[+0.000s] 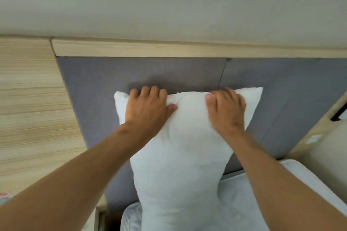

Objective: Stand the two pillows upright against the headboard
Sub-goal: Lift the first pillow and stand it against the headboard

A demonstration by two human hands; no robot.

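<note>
One white pillow (180,152) is stood upright on the bed (244,193) against the grey headboard (105,80) — its top edge is gripped by both hands, the left hand (148,107) and right hand (227,108) clenched over it.

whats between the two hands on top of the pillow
Nothing but pillow. In the head view, the left hand and right hand press near the top edge of the white pillow, and only a bare, puckered stretch of its fabric separates them.

pillow (180,165): white matt cloth | headboard (105,80): grey matt fabric, pale wood trim
</note>
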